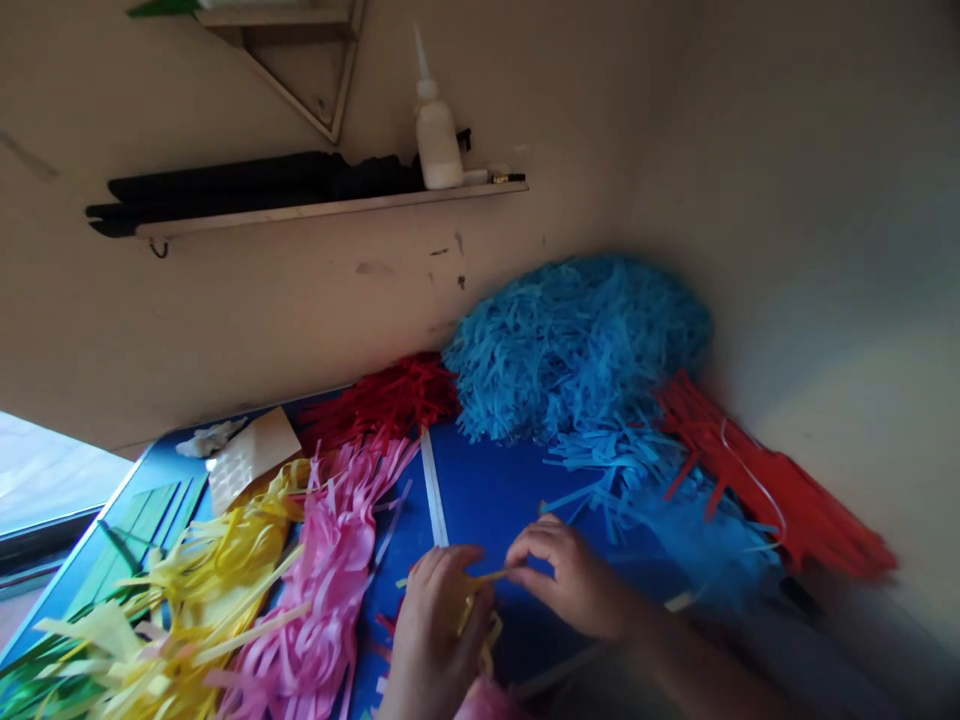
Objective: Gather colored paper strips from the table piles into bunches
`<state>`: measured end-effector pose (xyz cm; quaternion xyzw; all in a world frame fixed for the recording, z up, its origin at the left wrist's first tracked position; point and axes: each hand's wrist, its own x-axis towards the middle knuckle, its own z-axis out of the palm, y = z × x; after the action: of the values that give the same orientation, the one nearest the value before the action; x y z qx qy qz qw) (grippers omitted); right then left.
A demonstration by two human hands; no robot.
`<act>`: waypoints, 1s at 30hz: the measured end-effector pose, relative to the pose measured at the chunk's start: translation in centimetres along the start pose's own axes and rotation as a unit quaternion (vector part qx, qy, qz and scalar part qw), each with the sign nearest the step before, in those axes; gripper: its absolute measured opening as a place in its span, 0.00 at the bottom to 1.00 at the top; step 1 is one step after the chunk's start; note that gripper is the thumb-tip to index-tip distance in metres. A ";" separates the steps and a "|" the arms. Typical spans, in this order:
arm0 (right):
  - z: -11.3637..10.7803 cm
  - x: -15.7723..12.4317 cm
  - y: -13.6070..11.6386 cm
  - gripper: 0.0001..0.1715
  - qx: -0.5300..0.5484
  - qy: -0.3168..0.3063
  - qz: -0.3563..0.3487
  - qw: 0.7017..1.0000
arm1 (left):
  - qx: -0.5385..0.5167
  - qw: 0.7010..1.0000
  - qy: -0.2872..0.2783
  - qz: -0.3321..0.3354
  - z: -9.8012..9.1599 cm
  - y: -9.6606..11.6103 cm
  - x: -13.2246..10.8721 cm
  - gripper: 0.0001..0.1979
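Observation:
Low in the head view, a thin yellow strip (489, 577) stretches between my two hands over the blue tabletop (495, 490). My left hand (435, 625) is closed around one part of it, with more yellow strip curling under the fingers. The thumb and forefinger of my right hand (574, 580) pinch the other end. Something pink (491, 700) shows just below my left hand, at the frame's bottom edge. Pink fringe strips (322, 580) lie to the left of my hands, with yellow fringe strips (225, 580) beyond them.
Blue fringe (577, 345) is heaped at the back corner, red fringe (390, 395) beside it. Orange-red strips (772, 480) lie right. Green strips (150, 530) and a pale card (255, 455) lie left. A wall shelf (337, 205) holds a white nozzle bottle (439, 140).

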<state>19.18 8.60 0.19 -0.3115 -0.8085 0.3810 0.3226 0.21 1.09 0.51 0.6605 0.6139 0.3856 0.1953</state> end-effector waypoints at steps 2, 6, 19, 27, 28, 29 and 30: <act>0.2 0.0 0.1 0.06 -0.013 0.017 -0.017 1.000 | 0.030 0.999 -0.003 0.038 0.1 0.2 0.4 0.07; -0.1 -0.2 0.1 0.09 -0.025 0.034 -0.018 0.999 | 0.064 0.995 -0.010 0.077 0.4 0.2 0.9 0.07; -0.8 -0.7 -0.1 0.06 -0.023 0.081 -0.016 0.996 | 0.080 0.981 0.044 0.173 2.1 -0.3 1.2 0.05; -0.7 -1.6 0.0 0.05 -0.035 0.111 -0.017 0.993 | 0.050 0.986 0.016 0.159 4.2 -1.3 2.0 0.04; -0.6 -1.8 0.2 0.05 -0.046 0.110 -0.024 0.993 | 0.046 0.985 0.012 0.166 4.5 -1.7 2.0 0.05; -0.7 -1.9 0.5 0.05 -0.058 0.105 -0.035 0.992 | 0.036 0.985 0.012 0.169 5.0 -2.1 2.1 0.06; -1.3 -2.0 1.1 0.04 -0.070 0.097 -0.045 0.992 | 0.016 0.986 0.016 0.164 5.4 -2.6 2.1 0.07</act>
<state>21.64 8.18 -0.64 -0.3315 -0.8114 0.2770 0.3937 2.42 4.75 -4.20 0.7490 0.5065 0.4129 0.1093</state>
